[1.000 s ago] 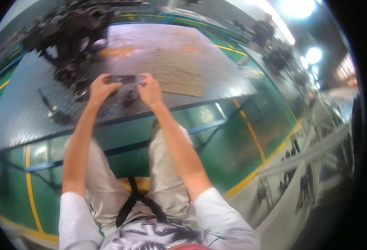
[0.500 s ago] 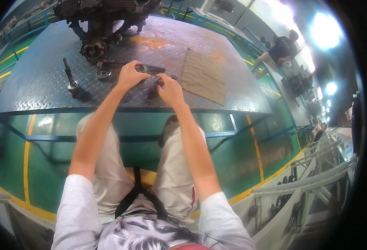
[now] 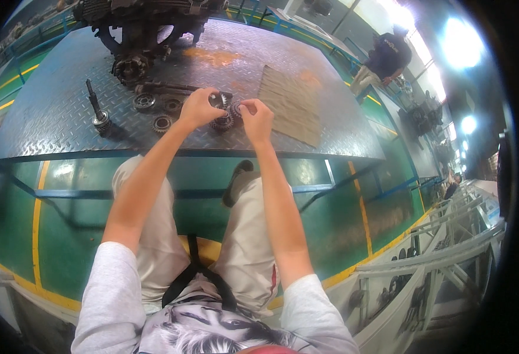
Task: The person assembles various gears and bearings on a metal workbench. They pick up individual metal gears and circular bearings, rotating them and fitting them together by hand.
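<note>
My left hand (image 3: 200, 110) is closed around the edge of a dark metal gear (image 3: 217, 100), its thumb reaching to the right. Just right of it, my right hand (image 3: 256, 121) pinches a smaller toothed ring (image 3: 236, 108) between thumb and fingertips. Below both hands a gear wheel (image 3: 223, 123) lies on the steel tabletop, partly covered by my left thumb. Behind the left hand runs a long dark shaft (image 3: 168, 88). Left of that hand lie a round gear (image 3: 144, 102), a second one (image 3: 172, 105) and a bearing-like ring (image 3: 162, 124).
A large greasy machine assembly (image 3: 135, 38) stands at the table's far left. A shaft with a gear end (image 3: 99, 118) stands at the left. A tan cloth (image 3: 289, 109) lies right of my hands on the patterned steel table (image 3: 47, 106). Another person (image 3: 389, 56) stands at the far right.
Both hands have shifted right, the right one also lifting slightly, with a toothed ring now visible in its fingers. Gears left of my left hand are uncovered. The other person stands more upright, farther left.
</note>
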`<state>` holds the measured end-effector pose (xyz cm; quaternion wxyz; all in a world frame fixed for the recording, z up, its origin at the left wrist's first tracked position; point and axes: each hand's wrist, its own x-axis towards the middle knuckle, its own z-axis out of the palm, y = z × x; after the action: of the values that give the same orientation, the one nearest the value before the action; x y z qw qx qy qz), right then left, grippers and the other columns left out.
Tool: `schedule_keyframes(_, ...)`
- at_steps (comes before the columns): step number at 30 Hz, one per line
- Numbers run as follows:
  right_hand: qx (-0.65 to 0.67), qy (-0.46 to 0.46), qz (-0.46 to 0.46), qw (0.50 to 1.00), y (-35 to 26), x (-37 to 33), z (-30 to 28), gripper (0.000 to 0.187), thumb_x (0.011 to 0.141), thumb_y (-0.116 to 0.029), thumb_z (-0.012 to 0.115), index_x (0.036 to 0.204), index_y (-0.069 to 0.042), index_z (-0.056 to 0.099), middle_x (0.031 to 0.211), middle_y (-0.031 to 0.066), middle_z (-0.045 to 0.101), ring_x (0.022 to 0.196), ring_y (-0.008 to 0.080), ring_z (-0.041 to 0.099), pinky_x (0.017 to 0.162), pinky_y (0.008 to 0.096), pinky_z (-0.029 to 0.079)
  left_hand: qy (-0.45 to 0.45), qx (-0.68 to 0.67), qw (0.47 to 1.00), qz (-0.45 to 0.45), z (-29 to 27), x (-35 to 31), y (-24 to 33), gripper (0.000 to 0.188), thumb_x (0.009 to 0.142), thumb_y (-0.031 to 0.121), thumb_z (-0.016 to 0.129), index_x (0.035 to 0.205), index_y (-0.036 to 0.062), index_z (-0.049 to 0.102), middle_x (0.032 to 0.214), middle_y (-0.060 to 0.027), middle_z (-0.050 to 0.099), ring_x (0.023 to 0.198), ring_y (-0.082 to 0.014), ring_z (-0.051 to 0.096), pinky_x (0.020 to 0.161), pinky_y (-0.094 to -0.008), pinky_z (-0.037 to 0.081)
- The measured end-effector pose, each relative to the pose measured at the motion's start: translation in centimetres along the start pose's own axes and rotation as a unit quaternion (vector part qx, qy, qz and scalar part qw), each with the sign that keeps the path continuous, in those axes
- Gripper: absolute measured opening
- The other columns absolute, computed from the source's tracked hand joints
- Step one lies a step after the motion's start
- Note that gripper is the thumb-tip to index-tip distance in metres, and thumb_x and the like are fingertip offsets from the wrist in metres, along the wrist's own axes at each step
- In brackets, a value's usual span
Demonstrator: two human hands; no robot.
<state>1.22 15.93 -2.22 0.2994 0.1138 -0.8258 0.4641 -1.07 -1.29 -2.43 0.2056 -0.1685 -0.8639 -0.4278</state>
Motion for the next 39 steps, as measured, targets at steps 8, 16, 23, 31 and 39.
schedule_keyframes(8,-0.007,-0.042,0.087,0.995,0.4,0.1,-1.0,0.021,0.082,-0.018,0.062,0.077,0.002,0.062,0.066,0.0106,0.065,0.054,0.0177,0.061,0.057,0.0286,0.047,-0.055,0.002,0.998,0.014,0.1,-0.2,1.1,0.062,0.053,0.027,0.077,0.109,0.0037,0.059,0.096,-0.0162,0.061,0.092,-0.0291,0.058,0.084,-0.0346,0.045)
schedule_keyframes(16,0.157,-0.121,0.258,0.946,-0.7,0.2,-0.9,0.034,0.083,-0.031,0.062,0.092,0.002,0.062,0.080,0.0068,0.065,0.065,0.0107,0.060,0.056,0.0240,0.048,-0.017,-0.011,0.997,0.074,1.1,-0.7,1.4,0.075,0.059,0.021,0.077,0.126,0.0118,0.046,0.104,-0.0114,0.056,0.098,-0.0259,0.053,0.088,-0.0346,0.043)
schedule_keyframes(23,0.312,-0.161,0.306,0.885,-0.3,0.4,-1.9,0.031,0.082,-0.029,0.064,0.097,-0.002,0.061,0.083,0.0039,0.063,0.069,0.0107,0.060,0.061,0.0255,0.050,0.008,-0.091,0.992,0.091,1.9,-0.8,2.6,0.071,0.064,0.015,0.076,0.128,0.0126,0.045,0.106,-0.0105,0.057,0.097,-0.0233,0.054,0.088,-0.0342,0.043)
schedule_keyframes(31,0.495,-0.172,0.345,0.778,-0.1,0.7,-2.9,0.025,0.083,-0.027,0.062,0.097,-0.007,0.058,0.083,0.0045,0.060,0.076,0.0152,0.060,0.074,0.0328,0.053,-0.006,-0.147,0.985,0.092,2.1,-0.6,3.0,0.074,0.063,0.015,0.077,0.129,0.0124,0.045,0.109,-0.0098,0.057,0.098,-0.0213,0.054,0.084,-0.0322,0.043)
schedule_keyframes(39,0.533,-0.175,0.362,0.745,0.2,1.0,-3.2,0.029,0.081,-0.028,0.067,0.098,-0.007,0.058,0.083,0.0052,0.061,0.072,0.0155,0.061,0.069,0.0298,0.053,-0.041,-0.243,0.967,0.061,2.0,-0.2,3.7,0.077,0.065,0.017,0.077,0.133,0.0126,0.041,0.111,-0.0097,0.057,0.099,-0.0178,0.054,0.086,-0.0305,0.042)
